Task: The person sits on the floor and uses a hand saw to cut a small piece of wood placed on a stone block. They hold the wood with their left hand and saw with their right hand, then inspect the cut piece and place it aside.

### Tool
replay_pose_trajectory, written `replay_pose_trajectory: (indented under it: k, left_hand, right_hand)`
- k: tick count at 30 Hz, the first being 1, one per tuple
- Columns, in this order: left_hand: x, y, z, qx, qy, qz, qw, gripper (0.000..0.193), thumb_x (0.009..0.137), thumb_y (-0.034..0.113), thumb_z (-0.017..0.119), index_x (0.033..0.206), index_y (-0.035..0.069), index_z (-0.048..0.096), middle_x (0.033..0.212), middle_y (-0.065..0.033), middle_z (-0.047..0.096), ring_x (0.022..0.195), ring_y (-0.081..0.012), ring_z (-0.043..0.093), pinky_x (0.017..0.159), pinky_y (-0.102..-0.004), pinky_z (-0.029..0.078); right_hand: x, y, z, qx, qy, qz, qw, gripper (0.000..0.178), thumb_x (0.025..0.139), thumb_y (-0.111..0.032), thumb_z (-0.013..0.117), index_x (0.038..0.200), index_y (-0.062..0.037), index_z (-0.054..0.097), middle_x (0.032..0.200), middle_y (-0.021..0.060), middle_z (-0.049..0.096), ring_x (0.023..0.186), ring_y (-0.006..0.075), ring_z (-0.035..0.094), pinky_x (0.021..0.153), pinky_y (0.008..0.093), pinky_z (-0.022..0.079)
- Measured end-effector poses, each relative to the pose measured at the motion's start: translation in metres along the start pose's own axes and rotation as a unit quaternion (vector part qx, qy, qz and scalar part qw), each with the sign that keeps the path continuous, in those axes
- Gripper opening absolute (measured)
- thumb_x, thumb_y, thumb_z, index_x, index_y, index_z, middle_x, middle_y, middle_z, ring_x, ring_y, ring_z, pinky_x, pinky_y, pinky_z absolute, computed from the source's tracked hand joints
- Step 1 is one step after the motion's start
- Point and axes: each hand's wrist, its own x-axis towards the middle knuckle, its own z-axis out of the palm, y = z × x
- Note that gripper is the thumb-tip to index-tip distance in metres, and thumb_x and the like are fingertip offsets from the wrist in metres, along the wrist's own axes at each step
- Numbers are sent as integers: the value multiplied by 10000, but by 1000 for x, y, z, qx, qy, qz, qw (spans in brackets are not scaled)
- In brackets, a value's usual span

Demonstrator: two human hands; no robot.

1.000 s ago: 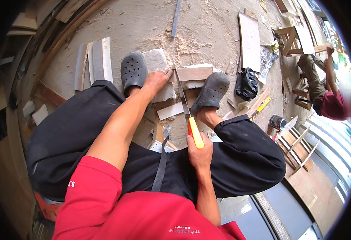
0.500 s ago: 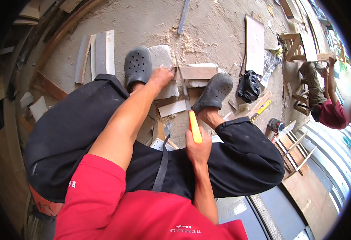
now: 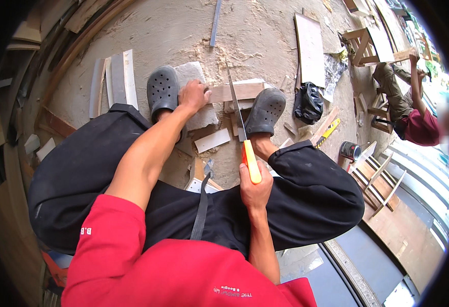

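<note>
The person's right hand (image 3: 255, 187) is clamped round the orange-and-yellow grip of a saw (image 3: 252, 162), its long blade reaching away between the feet. The blade passes over a short length of wood (image 3: 248, 92), its tip showing beyond the far edge. That wood lies crosswise on the ground ahead, up on pale blocks (image 3: 202, 119), between the two grey clogs, its right end at the toe of the right clog (image 3: 267, 110). The left hand (image 3: 192, 96) is well apart from the right, fingers bent at the wood's left end; from here I can't tell whether they grip it or merely press against it.

As for progress, I'd judge the cut unfinished: wood shows on both sides of the blade, in line, and no parted end has dropped away. Sawdust (image 3: 211, 52) is scattered on the ground beyond, and a pale offcut (image 3: 212, 140) lies on the near side. Off to the right, a co-worker (image 3: 423, 125) in a dark red top is holding another piece of wood (image 3: 404, 55).
</note>
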Motion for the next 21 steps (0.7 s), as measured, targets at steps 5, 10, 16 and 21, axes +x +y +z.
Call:
replay_pose_trajectory:
  k: [5, 10, 16, 21]
  left_hand:
    - [29, -3, 6, -24, -67, 3, 997, 285, 838, 386, 712, 1064, 220, 759, 1068, -92, 685, 1038, -283, 640, 892, -419, 518]
    - [60, -16, 10, -83, -151, -70, 982, 304, 870, 407, 676, 1031, 166, 764, 1036, -129, 726, 962, -282, 691, 850, -399, 523]
    - [55, 10, -14, -102, -24, -197, 975, 410, 879, 422, 614, 1061, 73, 730, 1001, -189, 717, 959, -357, 680, 865, -428, 509]
    - [34, -13, 16, -145, -1, -104, 984, 293, 818, 346, 664, 961, 111, 766, 928, -157, 730, 897, -317, 703, 828, -401, 536]
  right_hand:
    - [-2, 7, -3, 30, 14, 5, 999, 254, 864, -162, 674, 713, -12, 535, 561, 122, 501, 488, 208, 497, 517, 361, 417]
    - [-4, 13, -4, 27, 13, 0, 1000, 263, 863, -171, 675, 712, -13, 529, 560, 130, 503, 485, 213, 500, 516, 364, 423]
    - [-3, 19, 2, 30, 6, 13, 999, 286, 854, -199, 676, 704, -6, 526, 559, 154, 513, 485, 255, 528, 521, 384, 429]
    - [-2, 17, 15, 18, -19, 21, 999, 285, 842, -207, 675, 705, 1, 534, 581, 185, 533, 505, 315, 558, 530, 401, 438]
